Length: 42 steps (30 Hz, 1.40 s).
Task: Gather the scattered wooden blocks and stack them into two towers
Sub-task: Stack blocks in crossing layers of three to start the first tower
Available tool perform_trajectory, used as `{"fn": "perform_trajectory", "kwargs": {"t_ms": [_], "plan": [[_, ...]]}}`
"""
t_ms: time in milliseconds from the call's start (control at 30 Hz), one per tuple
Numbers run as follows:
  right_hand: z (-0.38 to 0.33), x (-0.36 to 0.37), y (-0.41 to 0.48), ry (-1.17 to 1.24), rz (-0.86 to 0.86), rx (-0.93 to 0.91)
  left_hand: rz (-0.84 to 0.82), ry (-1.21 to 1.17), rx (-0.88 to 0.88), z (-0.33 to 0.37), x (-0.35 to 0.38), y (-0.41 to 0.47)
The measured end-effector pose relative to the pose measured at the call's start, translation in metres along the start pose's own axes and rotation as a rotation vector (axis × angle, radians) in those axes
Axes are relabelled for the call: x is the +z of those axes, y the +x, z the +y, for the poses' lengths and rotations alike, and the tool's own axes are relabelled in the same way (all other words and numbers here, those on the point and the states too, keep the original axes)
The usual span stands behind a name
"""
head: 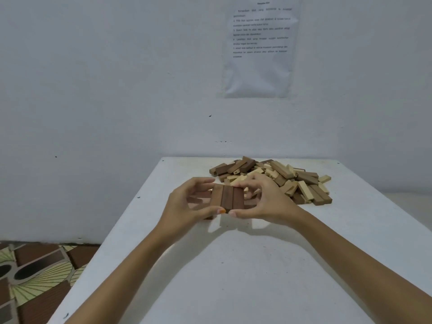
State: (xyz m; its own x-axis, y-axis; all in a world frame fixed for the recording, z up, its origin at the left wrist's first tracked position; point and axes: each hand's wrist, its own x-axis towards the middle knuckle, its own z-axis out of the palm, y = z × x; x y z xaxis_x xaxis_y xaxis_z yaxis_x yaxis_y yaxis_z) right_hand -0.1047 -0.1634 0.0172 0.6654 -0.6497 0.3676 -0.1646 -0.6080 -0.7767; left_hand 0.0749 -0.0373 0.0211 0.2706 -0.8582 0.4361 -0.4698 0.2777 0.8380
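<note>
Gripping a row of three dark blocks (226, 197) with left hand (191, 204) and right hand (266, 202), fingers curled at either side, thumbs on the near ends. Sits midway up the white table (233, 277), seemingly atop a crosswise layer. Could splay or skew if squeezed unevenly or released crooked. Looks smooth, square-edged, flush. Farther back, heaped near the table's far edge: loose pile (280, 181) of pale and dark blocks.

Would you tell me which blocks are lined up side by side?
The three dark brown blocks between the left hand and right hand; the pile behind lies jumbled.
</note>
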Motion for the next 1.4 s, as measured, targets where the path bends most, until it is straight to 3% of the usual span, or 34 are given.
{"fn": "perform_trajectory", "kwargs": {"t_ms": [167, 467, 1400], "plan": [[-0.005, 0.022, 0.026, 0.064, -0.029, 0.037, 0.072, 0.035, -0.04, -0.011, -0.024, 0.004], [-0.006, 0.042, 0.051, -0.073, -0.1, 0.057, 0.141, 0.03, -0.117, -0.035, -0.04, 0.005], [0.011, 0.054, 0.047, -0.043, -0.192, 0.111, 0.096, 0.124, -0.154, -0.055, -0.038, 0.009]]}}
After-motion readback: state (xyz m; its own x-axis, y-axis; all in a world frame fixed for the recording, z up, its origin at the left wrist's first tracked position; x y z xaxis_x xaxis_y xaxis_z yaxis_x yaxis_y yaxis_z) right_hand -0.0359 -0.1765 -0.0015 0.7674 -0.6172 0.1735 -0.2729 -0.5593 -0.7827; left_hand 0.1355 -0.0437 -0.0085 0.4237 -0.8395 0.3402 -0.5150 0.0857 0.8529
